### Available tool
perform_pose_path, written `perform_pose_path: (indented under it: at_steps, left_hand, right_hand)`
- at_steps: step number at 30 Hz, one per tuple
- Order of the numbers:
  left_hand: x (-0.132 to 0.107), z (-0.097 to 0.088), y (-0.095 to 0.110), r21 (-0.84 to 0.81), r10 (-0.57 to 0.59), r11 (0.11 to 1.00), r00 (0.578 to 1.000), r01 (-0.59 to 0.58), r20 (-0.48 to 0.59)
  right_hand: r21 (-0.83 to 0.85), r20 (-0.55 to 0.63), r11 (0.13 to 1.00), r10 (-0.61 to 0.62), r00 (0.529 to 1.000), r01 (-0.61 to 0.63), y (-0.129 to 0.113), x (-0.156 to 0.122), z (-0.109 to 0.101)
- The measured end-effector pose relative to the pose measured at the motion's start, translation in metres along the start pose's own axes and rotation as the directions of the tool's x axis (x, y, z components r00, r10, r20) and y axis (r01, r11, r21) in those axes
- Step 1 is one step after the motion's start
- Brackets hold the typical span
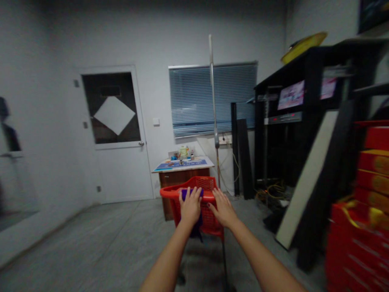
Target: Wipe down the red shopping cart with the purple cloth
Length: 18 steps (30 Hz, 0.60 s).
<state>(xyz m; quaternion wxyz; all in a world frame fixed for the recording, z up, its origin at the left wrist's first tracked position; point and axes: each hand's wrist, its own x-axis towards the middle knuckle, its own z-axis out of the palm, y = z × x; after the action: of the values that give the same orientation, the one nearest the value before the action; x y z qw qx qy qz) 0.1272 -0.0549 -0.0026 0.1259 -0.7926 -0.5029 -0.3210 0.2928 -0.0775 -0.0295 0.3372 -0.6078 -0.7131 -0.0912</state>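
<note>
While the right hand (223, 209) sits open on a red plastic basket (206, 184), the left hand (191, 206) lies on a purple cloth (197, 228) — gripping or not, I cannot tell.

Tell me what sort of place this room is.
It looks like a cluttered storeroom, perhaps at the back of a shop: glossy red boxes are stacked along one side, a red plastic shopping basket stands in the middle, and a tall black rack has boards leaning against it.
</note>
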Motion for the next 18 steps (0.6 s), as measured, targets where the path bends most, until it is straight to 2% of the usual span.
perform_pose_path:
  at_steps: [3, 6, 9, 11, 15, 18]
  left_hand:
    - [-0.001, 0.002, 0.003, 0.007, -0.070, 0.998, 0.997, 0.070, -0.019]
    - [-0.007, 0.008, 0.010, -0.009, -0.003, 1.000, 1.000, 0.003, -0.015]
    - [-0.008, 0.009, 0.008, -0.020, 0.073, 0.997, 0.997, -0.073, -0.004]
    - [-0.006, 0.007, 0.002, -0.009, 0.048, 0.999, 0.999, -0.049, -0.014]
    - [-0.002, 0.006, 0.000, -0.010, -0.086, 0.996, 0.995, 0.085, -0.047]
    - [-0.004, 0.009, 0.006, -0.019, -0.064, 0.998, 0.998, 0.063, -0.028]
  right_hand:
    - [0.012, 0.002, 1.000, 0.015, 1.000, -0.015, -0.002, 0.002, 0.000]
    - [0.010, -0.009, 0.999, 0.047, 0.999, -0.047, -0.005, 0.002, 0.003]
    - [0.002, -0.019, 0.999, 0.053, 0.998, -0.053, -0.004, 0.001, 0.004]
    - [0.000, -0.016, 0.999, 0.048, 0.999, -0.048, -0.004, 0.000, 0.003]
    - [0.016, -0.011, 0.999, 0.044, 0.999, -0.044, -0.007, 0.001, 0.003]
    - [0.030, -0.018, 0.998, 0.063, 0.998, -0.062, -0.010, 0.002, 0.004]
